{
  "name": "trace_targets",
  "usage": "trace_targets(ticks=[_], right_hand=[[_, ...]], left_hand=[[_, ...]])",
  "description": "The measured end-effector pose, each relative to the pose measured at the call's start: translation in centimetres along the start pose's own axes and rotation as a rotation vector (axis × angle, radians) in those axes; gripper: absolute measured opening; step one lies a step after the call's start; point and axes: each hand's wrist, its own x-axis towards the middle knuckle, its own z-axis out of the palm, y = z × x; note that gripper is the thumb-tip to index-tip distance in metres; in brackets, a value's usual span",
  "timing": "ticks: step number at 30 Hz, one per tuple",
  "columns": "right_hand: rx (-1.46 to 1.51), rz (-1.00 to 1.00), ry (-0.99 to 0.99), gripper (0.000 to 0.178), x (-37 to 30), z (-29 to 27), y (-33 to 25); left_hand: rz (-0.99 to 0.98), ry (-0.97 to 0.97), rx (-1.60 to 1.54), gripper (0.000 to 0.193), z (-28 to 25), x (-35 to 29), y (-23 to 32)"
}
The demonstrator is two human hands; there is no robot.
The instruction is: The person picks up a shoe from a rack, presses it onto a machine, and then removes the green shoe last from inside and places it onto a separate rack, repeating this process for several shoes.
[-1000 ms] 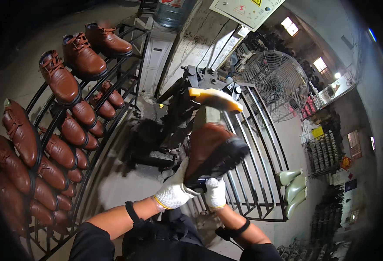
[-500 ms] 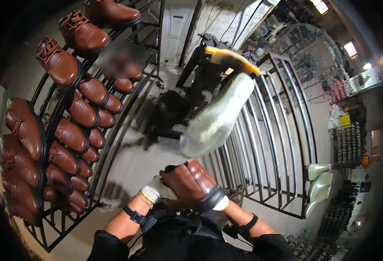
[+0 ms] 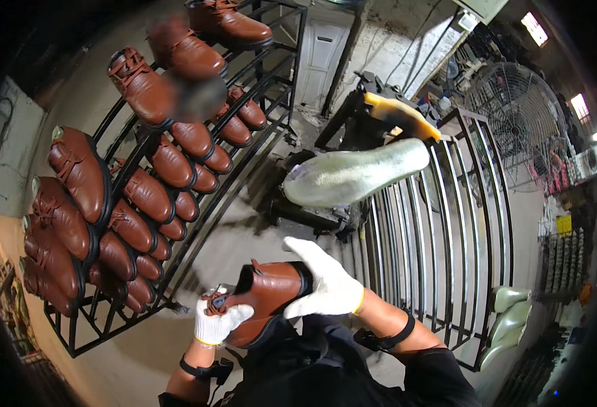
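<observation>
A brown leather lace-up shoe (image 3: 271, 295) with a black sole is held low in front of my body, its heel toward the right. My left hand (image 3: 220, 322), in a white knit glove, is closed on its upper around the laces. My right hand (image 3: 329, 281), also gloved in white, sits at the heel with fingers and thumb spread apart; its palm side faces the sole edge. Beyond my hands, a pale silvery-green foot-shaped form (image 3: 353, 173) lies over a dark machine stand (image 3: 312, 220). A yellow-orange curved piece (image 3: 403, 115) is behind it.
On the left, a black metal rack (image 3: 298, 54) carries rows of similar brown shoes (image 3: 146, 193). A barred metal rack (image 3: 475, 115) stands at the right, with several pale green foot forms (image 3: 509, 322) by its near corner. Farther back is a large fan (image 3: 515, 115).
My right hand, earlier mostly hidden behind the shoe, now shows spread at the heel. The shoe has turned and shifted left with my left hand. The view has shifted too.
</observation>
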Motion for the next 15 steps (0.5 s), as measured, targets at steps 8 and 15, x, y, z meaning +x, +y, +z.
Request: trace_targets(ticks=[8,15], right_hand=[[0.032,0.202,-0.166,0.049,7.2,2.8,1.7],[0.193,0.29,0.532,0.038,1.6,-2.5,8.9]], left_hand=[[0.174,0.023,0.364,0.033,-0.3,1.3,5.7],[0.367,0.72,-0.025,0.021,-9.1,9.6,22.6]])
